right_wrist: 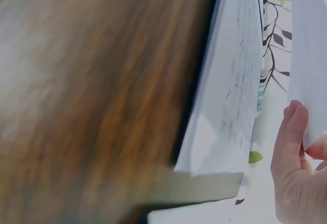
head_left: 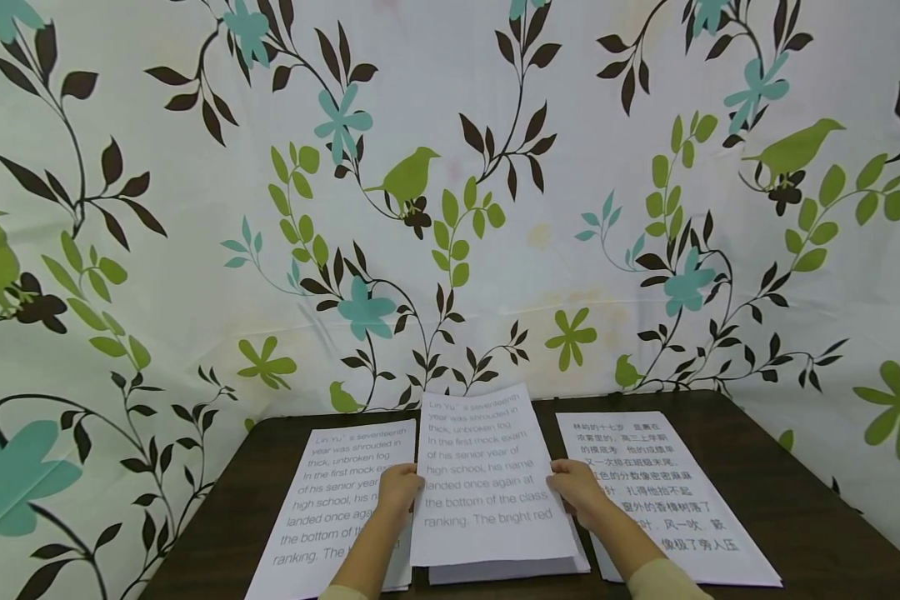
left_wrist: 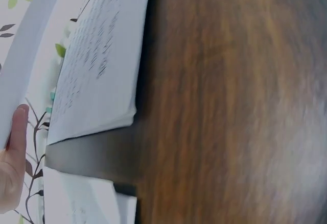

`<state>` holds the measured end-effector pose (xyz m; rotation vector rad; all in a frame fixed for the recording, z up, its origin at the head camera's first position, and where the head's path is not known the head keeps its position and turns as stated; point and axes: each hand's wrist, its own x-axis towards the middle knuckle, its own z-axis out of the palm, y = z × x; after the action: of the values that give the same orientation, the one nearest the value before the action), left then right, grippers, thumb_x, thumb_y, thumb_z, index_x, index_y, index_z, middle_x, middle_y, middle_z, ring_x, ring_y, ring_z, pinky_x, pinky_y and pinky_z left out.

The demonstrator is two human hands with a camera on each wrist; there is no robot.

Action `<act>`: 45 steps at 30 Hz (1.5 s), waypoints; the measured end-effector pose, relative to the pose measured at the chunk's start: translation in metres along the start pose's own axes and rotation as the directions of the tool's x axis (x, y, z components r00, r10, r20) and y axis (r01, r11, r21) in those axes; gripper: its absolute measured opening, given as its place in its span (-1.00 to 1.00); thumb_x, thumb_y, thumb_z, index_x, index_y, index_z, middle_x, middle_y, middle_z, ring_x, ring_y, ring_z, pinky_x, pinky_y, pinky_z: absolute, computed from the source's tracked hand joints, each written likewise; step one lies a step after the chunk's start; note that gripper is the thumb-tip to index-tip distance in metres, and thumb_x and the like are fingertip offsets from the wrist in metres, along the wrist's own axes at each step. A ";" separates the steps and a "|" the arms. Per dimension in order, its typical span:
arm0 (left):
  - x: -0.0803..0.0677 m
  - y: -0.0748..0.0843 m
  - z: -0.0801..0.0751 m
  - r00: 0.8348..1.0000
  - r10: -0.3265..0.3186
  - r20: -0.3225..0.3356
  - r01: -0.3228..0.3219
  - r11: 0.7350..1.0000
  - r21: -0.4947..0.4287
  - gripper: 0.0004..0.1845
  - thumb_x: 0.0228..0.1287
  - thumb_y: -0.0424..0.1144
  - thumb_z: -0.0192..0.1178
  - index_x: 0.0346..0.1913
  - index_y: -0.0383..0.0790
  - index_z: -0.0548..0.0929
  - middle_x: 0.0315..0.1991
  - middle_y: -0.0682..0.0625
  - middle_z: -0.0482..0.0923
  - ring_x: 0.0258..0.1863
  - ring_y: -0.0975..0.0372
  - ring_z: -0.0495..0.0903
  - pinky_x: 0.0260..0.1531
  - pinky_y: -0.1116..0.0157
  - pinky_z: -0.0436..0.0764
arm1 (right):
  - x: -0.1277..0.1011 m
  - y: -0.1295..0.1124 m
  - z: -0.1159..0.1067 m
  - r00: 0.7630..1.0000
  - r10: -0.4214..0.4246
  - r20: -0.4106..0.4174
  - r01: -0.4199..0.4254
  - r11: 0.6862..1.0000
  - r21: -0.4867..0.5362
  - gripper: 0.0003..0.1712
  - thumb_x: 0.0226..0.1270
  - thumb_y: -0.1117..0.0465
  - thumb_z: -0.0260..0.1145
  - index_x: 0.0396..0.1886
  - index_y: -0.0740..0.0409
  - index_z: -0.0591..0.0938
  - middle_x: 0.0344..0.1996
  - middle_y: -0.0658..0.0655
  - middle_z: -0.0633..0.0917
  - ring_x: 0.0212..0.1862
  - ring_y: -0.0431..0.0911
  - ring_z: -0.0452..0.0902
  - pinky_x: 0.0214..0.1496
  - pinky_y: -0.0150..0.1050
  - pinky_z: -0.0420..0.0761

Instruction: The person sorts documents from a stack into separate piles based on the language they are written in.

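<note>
A printed sheet of English text (head_left: 487,475) is lifted and tilted above a stack of paper (head_left: 510,571) at the middle of the dark wooden table (head_left: 787,492). My left hand (head_left: 399,487) grips the sheet's left edge, and my right hand (head_left: 574,487) grips its right edge. The left wrist view shows a finger (left_wrist: 15,132) against the raised sheet (left_wrist: 25,66). The right wrist view shows fingers (right_wrist: 288,137) pinching the sheet's edge (right_wrist: 309,55).
Another English-text sheet (head_left: 330,517) lies flat to the left, and a sheet of Chinese text (head_left: 660,492) lies to the right. A floral cloth with birds and leaves (head_left: 450,192) hangs behind and around the table.
</note>
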<state>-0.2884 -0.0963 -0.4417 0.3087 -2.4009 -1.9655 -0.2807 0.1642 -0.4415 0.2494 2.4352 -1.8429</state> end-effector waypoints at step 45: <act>0.010 0.021 -0.136 0.995 -0.037 -0.094 0.036 0.999 -0.021 -0.59 0.13 -0.46 -0.05 0.08 -0.53 0.30 -0.17 -0.27 0.42 -0.41 0.13 0.48 -0.48 0.29 0.48 | -0.017 -0.064 0.108 0.982 -0.117 0.145 0.076 0.963 0.259 -0.64 0.14 0.37 0.03 -0.05 0.43 0.42 -0.41 0.18 0.53 -0.42 -0.06 0.52 -0.41 -0.24 0.55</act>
<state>-0.2813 -0.2253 -0.3942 0.4377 -2.3341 -1.9404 -0.2787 0.0424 -0.4072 -0.0045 2.1425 -2.1248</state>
